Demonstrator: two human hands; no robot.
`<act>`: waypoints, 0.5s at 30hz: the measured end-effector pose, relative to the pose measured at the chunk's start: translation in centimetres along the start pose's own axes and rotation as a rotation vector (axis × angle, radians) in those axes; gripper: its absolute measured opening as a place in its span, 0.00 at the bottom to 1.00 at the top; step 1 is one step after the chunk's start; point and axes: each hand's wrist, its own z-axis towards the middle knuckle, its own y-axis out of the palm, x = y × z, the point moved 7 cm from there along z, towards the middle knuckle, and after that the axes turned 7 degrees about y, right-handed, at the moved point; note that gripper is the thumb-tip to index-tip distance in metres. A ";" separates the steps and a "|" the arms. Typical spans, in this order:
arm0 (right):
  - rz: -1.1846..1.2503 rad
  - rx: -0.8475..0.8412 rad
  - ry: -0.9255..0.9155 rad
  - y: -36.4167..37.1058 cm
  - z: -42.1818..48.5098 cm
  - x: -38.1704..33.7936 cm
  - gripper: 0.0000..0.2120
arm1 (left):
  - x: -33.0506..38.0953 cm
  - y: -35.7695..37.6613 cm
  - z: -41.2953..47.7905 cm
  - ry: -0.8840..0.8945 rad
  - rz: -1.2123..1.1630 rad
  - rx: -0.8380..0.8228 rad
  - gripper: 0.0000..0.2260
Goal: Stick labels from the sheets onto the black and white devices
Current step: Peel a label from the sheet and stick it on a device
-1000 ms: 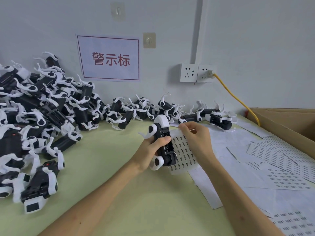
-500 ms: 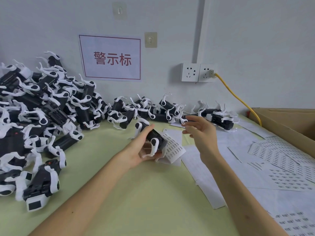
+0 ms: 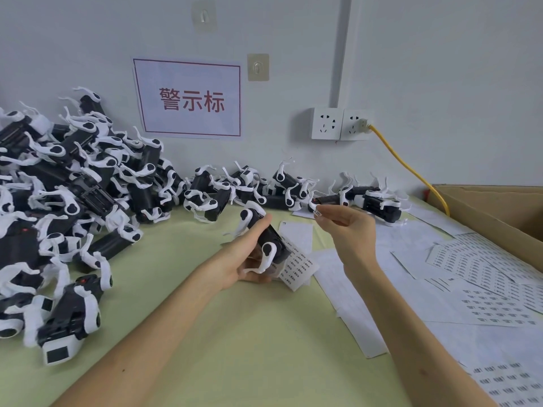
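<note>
The left hand [image 3: 245, 261] was raised over the middle of the desk [image 3: 235, 342], its fingers [image 3: 261, 226] wrapped around one black and white device [image 3: 269, 236] held tilted, one end pointing up and away. A small label sheet [image 3: 298, 267] stuck out from under the device on its right; whether the hand gripped it too could not be told. The right hand [image 3: 348, 229] was lifted just beside and above the device, apart from it, thumb and forefinger pinching a single small label [image 3: 317, 212] with the other fingers loosely curled. A large pile [image 3: 67, 207] of devices crowded the desk's left side and spilled toward the near edge, and a thinner row [image 3: 264, 186] ran along the wall behind both hands. More sheets [image 3: 476, 277] lay overlapped across the right side, up to the flap of a cardboard box [image 3: 499, 210] at the right edge. A yellow cable [image 3: 411, 171] dropped from a wall socket [image 3: 340, 124] to behind the box. Bare green desk lay open between the pile and the sheets, beneath both forearms and toward the near edge.
</note>
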 end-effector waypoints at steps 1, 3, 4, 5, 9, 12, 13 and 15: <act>-0.004 0.006 -0.001 0.0 0.0 0.0 0.14 | -0.1 0.2 0.0 -0.001 -0.010 -0.023 0.25; -0.012 0.019 -0.003 0.0 0.1 0.0 0.13 | -0.1 0.5 0.0 0.006 -0.058 -0.073 0.23; -0.016 0.020 -0.003 0.0 0.1 0.0 0.12 | 0.0 0.5 0.0 0.013 -0.086 -0.090 0.21; -0.017 0.018 -0.001 0.0 0.1 0.0 0.11 | 0.1 0.6 0.0 0.021 -0.107 -0.105 0.19; -0.015 0.010 -0.004 0.1 0.2 0.1 0.09 | 0.4 0.7 0.3 0.129 -0.073 -0.143 0.32; -0.034 -0.047 0.031 0.6 0.4 0.5 0.07 | 1.2 1.7 0.2 0.234 -0.055 -0.194 0.30; -0.053 -0.079 0.048 0.9 0.3 0.7 0.07 | 1.3 1.9 0.1 0.260 -0.055 -0.195 0.25; -0.070 -0.143 0.078 1.5 0.2 0.9 0.05 | 1.5 2.2 0.0 0.287 -0.076 -0.192 0.20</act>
